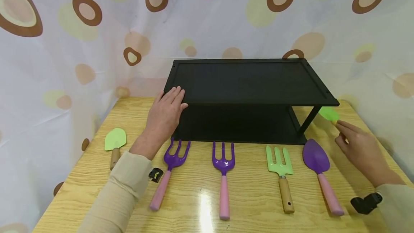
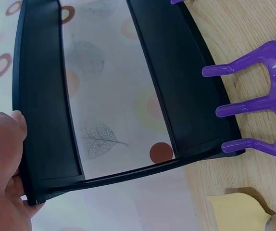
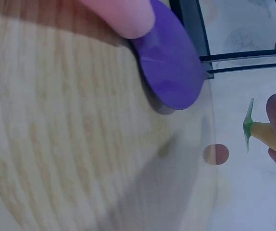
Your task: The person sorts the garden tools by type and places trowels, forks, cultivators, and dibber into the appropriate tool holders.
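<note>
Green trowel (image 1: pixel 328 113) in right hand (image 1: pixel 360 146), clear of rack edge (image 1: pixel 321 83)

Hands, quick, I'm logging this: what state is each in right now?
Left hand: closed, gripping the black two-tier rack at its upper left edge.
Right hand: closed, holding the yellowish-handled bright green trowel.
</note>
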{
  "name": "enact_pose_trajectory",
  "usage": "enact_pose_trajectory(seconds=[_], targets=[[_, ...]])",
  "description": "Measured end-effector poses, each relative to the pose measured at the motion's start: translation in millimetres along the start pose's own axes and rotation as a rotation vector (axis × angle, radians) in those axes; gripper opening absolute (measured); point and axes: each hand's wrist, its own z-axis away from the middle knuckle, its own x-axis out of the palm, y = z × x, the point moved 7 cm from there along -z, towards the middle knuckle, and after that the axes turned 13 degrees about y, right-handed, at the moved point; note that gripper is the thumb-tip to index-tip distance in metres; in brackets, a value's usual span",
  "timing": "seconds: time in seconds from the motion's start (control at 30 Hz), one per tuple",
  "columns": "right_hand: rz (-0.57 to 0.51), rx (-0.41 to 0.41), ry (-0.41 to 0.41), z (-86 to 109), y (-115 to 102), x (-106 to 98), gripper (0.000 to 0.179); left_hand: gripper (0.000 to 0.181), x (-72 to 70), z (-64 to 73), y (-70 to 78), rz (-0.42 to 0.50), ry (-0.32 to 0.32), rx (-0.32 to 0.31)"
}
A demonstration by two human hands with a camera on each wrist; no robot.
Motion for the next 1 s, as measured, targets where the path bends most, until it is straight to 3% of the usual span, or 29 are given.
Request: enact_pose_trajectory(seconds=[0.2,0.47,0.7,1.0], targets=[[0.049,0.023,-0.022,-11.8,2,-8,0.036,0.048,-0.5,-0.4,1.5,0.006,0.024,0.006],[0.108,-0.052,0.034,-27.8,-3,-26,0.037,0.048,-0.2,-2.0,5.6,0.01,0.034,0.013],[0.122,-0.057,0.013,-43.8,-1,-37,0.039,0.048,1.2,-3.0,7.0,0.013,0.039,0.01],[0.133,-0.115,0.05,-69.8,-4,-48,0.036,0.048,3.7,-3.8,7.9,0.008,0.025,0.005]])
